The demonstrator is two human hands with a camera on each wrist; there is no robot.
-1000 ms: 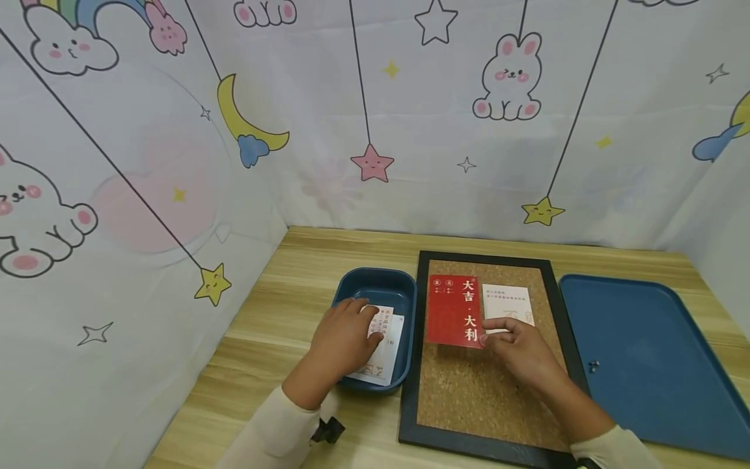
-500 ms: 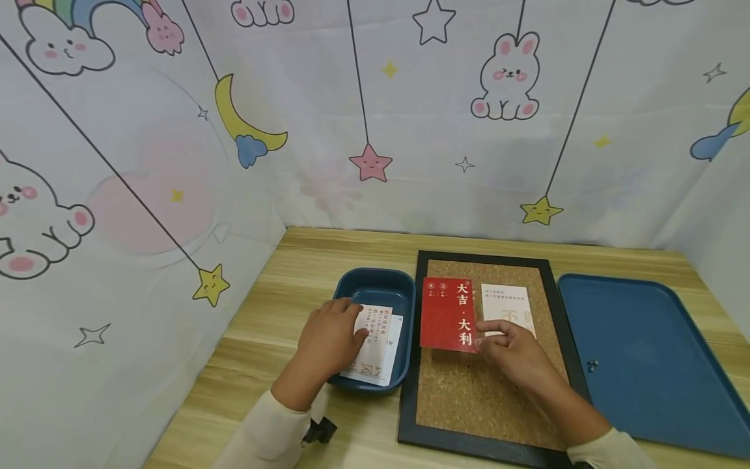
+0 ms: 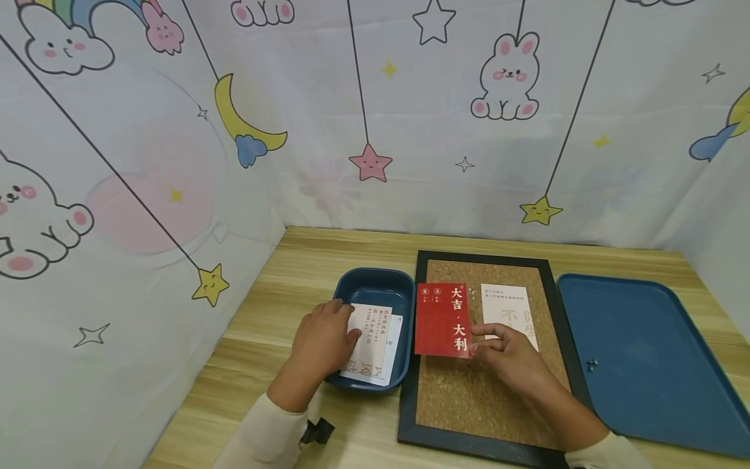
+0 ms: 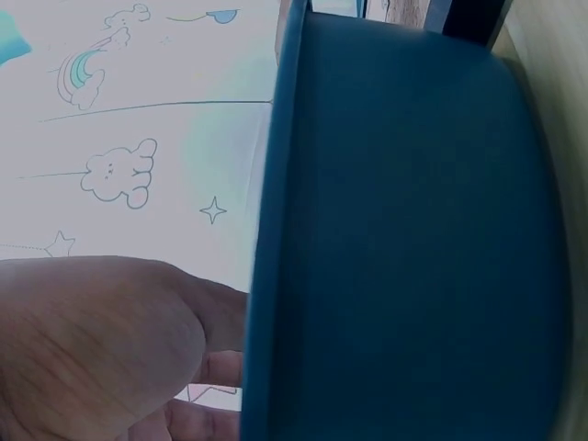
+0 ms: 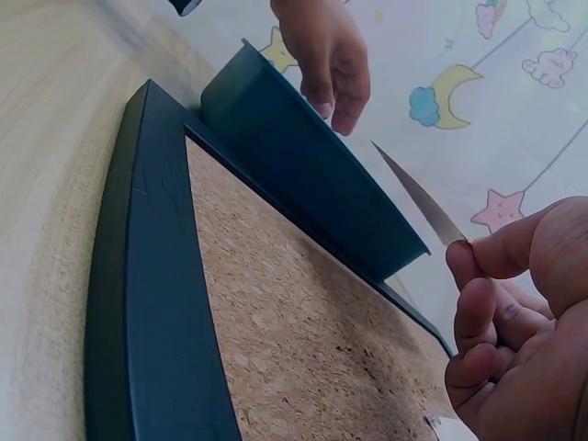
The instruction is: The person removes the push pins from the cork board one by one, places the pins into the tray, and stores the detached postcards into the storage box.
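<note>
My right hand (image 3: pixel 506 358) pinches a red card (image 3: pixel 436 320) with white characters by its lower right corner, between thumb and fingers. The card is held over the left side of a cork board (image 3: pixel 469 404) in a black frame, and appears nearly edge-on in the right wrist view. A white printed card (image 3: pixel 512 309) lies on the board, partly behind my right fingers. My left hand (image 3: pixel 322 339) is over the left rim of a blue bin (image 3: pixel 381 280), fingers loosely bent, thumb by the edge of a white printed card (image 3: pixel 372 345) inside. Another white sheet lies under that card.
To the right of the board lies a flat blue tray (image 3: pixel 656 365) with a few tiny metallic pieces (image 3: pixel 592 365) near its left edge. Bin, board and tray stand side by side on a wood-grain table (image 3: pixel 246 365). A printed cloth (image 3: pixel 410 104) hangs behind and at the left.
My right hand has moved the red card left and slightly toward me, uncovering more of the white card on the board. My left hand has drawn back left, exposing more of the card in the bin.
</note>
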